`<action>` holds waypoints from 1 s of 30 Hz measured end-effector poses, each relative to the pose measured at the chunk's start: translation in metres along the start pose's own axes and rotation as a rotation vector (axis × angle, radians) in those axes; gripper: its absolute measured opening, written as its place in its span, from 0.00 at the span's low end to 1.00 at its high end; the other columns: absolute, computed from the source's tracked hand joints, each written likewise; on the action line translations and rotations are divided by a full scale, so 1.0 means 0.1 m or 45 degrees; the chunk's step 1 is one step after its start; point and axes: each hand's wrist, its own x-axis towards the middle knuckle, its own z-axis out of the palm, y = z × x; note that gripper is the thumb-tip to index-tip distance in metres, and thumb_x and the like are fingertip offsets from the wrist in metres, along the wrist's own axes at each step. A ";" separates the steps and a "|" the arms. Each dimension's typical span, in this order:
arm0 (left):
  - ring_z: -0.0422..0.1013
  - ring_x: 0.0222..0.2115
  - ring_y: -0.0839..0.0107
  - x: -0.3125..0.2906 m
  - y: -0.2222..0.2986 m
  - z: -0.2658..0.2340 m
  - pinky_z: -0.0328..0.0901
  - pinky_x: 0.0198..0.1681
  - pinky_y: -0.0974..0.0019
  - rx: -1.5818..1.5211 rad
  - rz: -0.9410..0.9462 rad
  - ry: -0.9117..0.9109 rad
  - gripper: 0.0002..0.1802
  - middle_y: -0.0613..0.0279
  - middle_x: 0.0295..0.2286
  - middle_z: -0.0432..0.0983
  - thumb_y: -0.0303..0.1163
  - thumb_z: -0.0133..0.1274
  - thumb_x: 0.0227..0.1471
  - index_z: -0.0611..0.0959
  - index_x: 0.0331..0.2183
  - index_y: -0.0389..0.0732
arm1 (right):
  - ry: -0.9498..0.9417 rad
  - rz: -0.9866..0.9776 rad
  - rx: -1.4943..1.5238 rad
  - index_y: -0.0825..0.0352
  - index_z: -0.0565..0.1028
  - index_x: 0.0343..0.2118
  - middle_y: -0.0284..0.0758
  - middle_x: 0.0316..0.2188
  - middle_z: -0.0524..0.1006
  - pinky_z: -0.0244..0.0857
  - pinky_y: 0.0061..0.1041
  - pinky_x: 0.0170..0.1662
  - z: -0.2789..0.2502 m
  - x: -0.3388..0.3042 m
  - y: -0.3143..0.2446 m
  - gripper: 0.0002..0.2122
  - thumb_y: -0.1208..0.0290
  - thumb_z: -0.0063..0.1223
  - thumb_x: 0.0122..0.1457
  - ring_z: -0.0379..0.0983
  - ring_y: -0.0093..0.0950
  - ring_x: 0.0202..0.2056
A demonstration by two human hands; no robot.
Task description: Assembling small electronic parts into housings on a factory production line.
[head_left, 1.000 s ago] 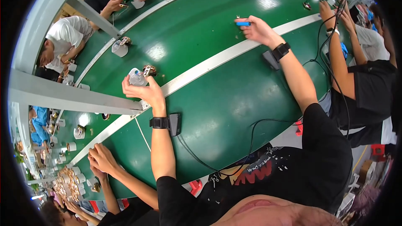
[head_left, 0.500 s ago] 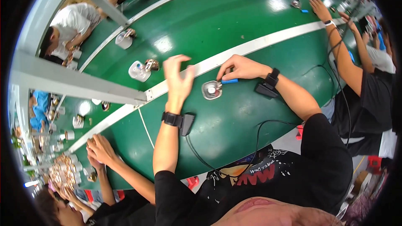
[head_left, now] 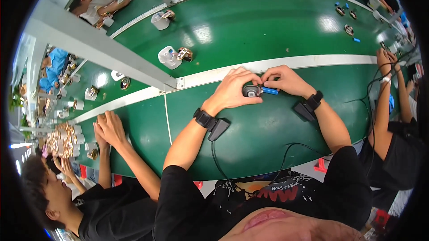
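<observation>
Just this side of the white strip, my left hand (head_left: 232, 90) grips a small dark rounded housing (head_left: 252, 91) with a pale round piece in its face. Thumb and fingers wrap its left side. A blue cylinder (head_left: 270, 91), looking like a small battery, sticks out to the right of the housing beneath my right hand (head_left: 286, 80). My right fingers are bent and pinched together at the housing's upper right edge; what lies between their tips is hidden. Both wrists carry black straps with dark boxes.
A white strip (head_left: 223, 76) crosses the green table (head_left: 250, 134). Beyond it stand white cups (head_left: 170, 58) with metallic parts. A grey post (head_left: 103, 44) rises at left. Black cables (head_left: 286, 151) trail near me. Co-workers' hands (head_left: 111, 129) are at left and right.
My left hand was open and apart from the housing; now it grips it. The housing appears lifted and tilted, its inside no longer facing up. The whole view has shifted.
</observation>
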 end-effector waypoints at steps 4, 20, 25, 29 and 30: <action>0.69 0.38 0.65 0.01 0.01 0.06 0.60 0.47 0.63 0.027 -0.003 0.021 0.20 0.69 0.31 0.74 0.38 0.66 0.35 0.81 0.35 0.47 | -0.006 -0.006 -0.003 0.70 0.78 0.34 0.30 0.29 0.77 0.65 0.15 0.26 -0.04 0.00 0.05 0.05 0.75 0.55 0.57 0.70 0.16 0.28; 0.66 0.39 0.62 -0.02 -0.12 0.12 0.62 0.46 0.60 0.014 -0.098 0.255 0.12 0.63 0.35 0.72 0.33 0.61 0.41 0.81 0.32 0.43 | 0.085 -0.072 -0.205 0.69 0.79 0.33 0.26 0.24 0.74 0.56 0.15 0.23 0.03 -0.01 0.00 0.06 0.75 0.59 0.52 0.63 0.14 0.24; 0.66 0.38 0.63 0.00 -0.12 0.14 0.62 0.47 0.61 0.032 -0.095 0.248 0.11 0.64 0.34 0.73 0.31 0.60 0.41 0.81 0.32 0.43 | 0.085 -0.033 -0.213 0.68 0.79 0.32 0.24 0.24 0.74 0.53 0.15 0.22 0.01 -0.01 0.00 0.06 0.76 0.59 0.51 0.60 0.13 0.23; 0.66 0.39 0.63 -0.01 -0.12 0.14 0.62 0.47 0.62 0.017 -0.087 0.237 0.11 0.66 0.34 0.74 0.32 0.61 0.41 0.81 0.31 0.43 | 0.098 -0.054 -0.178 0.68 0.79 0.31 0.23 0.23 0.74 0.52 0.15 0.22 0.03 -0.02 0.02 0.05 0.77 0.59 0.50 0.58 0.12 0.22; 0.66 0.39 0.63 -0.01 -0.12 0.14 0.62 0.47 0.61 0.017 -0.077 0.229 0.11 0.66 0.33 0.74 0.33 0.61 0.41 0.81 0.31 0.44 | 0.096 -0.042 -0.156 0.68 0.79 0.30 0.23 0.23 0.74 0.51 0.15 0.22 0.02 -0.03 0.04 0.05 0.78 0.60 0.50 0.57 0.12 0.22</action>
